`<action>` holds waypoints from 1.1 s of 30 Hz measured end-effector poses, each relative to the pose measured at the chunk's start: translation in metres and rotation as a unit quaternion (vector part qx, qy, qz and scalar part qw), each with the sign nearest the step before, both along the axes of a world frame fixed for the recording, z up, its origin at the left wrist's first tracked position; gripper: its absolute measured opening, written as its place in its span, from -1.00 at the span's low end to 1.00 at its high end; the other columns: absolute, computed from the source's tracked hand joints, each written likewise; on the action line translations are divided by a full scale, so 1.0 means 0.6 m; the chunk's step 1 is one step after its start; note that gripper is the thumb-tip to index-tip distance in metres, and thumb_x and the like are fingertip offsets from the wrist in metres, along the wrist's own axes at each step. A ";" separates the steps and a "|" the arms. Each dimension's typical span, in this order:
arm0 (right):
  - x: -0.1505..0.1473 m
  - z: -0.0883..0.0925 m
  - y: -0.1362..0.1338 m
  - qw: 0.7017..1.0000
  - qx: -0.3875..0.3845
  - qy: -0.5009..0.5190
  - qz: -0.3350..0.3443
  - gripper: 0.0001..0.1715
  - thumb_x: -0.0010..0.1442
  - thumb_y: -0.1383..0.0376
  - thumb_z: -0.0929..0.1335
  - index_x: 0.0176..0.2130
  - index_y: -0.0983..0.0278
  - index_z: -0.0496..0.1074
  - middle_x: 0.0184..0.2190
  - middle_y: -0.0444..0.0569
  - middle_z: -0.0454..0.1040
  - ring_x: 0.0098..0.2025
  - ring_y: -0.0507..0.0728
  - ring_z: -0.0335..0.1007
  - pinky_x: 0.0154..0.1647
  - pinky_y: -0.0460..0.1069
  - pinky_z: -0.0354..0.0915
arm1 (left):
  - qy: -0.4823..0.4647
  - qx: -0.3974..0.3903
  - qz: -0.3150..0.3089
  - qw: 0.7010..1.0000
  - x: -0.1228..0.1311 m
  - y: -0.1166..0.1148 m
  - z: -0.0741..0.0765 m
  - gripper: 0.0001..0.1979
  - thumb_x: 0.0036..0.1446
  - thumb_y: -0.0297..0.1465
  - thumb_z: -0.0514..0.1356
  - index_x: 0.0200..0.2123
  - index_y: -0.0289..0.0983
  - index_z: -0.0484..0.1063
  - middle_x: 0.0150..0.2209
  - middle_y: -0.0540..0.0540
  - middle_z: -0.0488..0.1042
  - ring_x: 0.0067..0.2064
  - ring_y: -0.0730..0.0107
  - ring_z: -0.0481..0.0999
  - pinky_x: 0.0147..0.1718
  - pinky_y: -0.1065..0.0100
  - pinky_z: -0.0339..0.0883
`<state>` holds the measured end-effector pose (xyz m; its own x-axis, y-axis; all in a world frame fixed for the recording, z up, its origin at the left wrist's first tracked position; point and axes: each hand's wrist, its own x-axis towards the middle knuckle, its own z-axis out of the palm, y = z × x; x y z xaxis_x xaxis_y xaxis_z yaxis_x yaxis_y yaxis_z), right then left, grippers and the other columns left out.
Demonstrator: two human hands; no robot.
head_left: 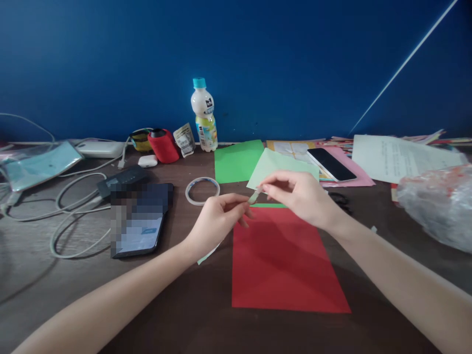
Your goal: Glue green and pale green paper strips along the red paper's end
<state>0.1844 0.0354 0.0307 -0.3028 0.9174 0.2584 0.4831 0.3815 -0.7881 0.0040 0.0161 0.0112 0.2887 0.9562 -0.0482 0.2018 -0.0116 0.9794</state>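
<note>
A small pale green paper strip [254, 197] is stretched between my two hands above the far edge of a red paper sheet [283, 265]. My left hand [217, 216] pinches its lower left end. At the upper right end, the thumb and fingertips of my right hand [295, 191] are closed on it. Whether the strip is folded or has tape on it, I cannot tell. A narrow green edge shows beyond the red sheet. Under my left hand another pale green strip [208, 254] lies on the table, partly hidden. Left of the hands lies a roll of clear tape [188, 193].
Behind my hands are green paper [236, 162], pale green paper [273, 164] and a phone [332, 164] on pink paper. A bottle [205, 115] stands by the blue wall. A larger phone [143, 226] and cables lie left; crumpled clear plastic [438, 206] is at right.
</note>
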 end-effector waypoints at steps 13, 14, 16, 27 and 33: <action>0.036 -0.057 0.055 0.976 0.122 -0.138 -0.118 -0.75 0.06 0.43 0.23 -0.30 0.27 0.45 -0.21 0.01 0.41 -0.41 0.06 0.32 -0.34 0.03 0.26 | 0.009 -0.045 -0.007 0.999 -0.006 0.015 -0.006 -0.83 0.09 -0.34 0.09 -0.38 -0.32 0.41 -0.57 -0.03 0.47 -0.55 0.52 0.40 -0.57 0.49 0.19; 0.031 -0.054 0.051 0.983 0.100 -0.116 -0.099 -0.76 0.09 0.39 0.23 -0.27 0.26 0.45 -0.19 0.01 0.42 -0.37 0.07 0.34 -0.32 0.03 0.26 | 0.014 -0.045 -0.010 0.999 -0.005 0.015 -0.005 -0.83 0.09 -0.34 0.09 -0.39 -0.31 0.41 -0.54 -0.04 0.48 -0.56 0.52 0.40 -0.59 0.50 0.17; 0.020 -0.046 0.041 0.996 0.038 -0.063 -0.046 -0.76 0.14 0.28 0.23 -0.23 0.25 0.44 -0.19 -0.01 0.45 -0.28 0.10 0.36 -0.28 0.03 0.27 | 0.016 -0.044 -0.020 0.999 -0.004 0.013 -0.005 -0.83 0.08 -0.34 0.09 -0.39 -0.32 0.41 -0.48 -0.06 0.50 -0.56 0.53 0.40 -0.61 0.50 0.16; 0.015 -0.056 0.041 0.995 0.014 0.016 -0.097 -0.91 0.06 0.31 0.31 -0.36 0.29 0.38 -0.41 -0.06 0.46 -0.36 0.07 0.37 -0.33 0.01 0.28 | -0.004 -0.051 -0.031 0.998 -0.004 0.014 -0.013 -0.84 0.06 -0.34 0.10 -0.42 -0.33 0.39 -0.41 -0.08 0.51 -0.57 0.55 0.42 -0.59 0.50 0.22; 0.002 -0.043 0.030 0.989 -0.113 0.075 0.066 -0.71 0.14 0.14 0.26 -0.23 0.28 0.39 -0.22 0.00 0.46 -0.17 0.10 0.39 -0.16 0.03 0.28 | 0.032 -0.049 -0.039 0.998 -0.002 0.014 -0.007 -0.83 0.08 -0.34 0.10 -0.45 -0.33 0.37 -0.43 -0.09 0.52 -0.59 0.56 0.41 -0.62 0.52 0.22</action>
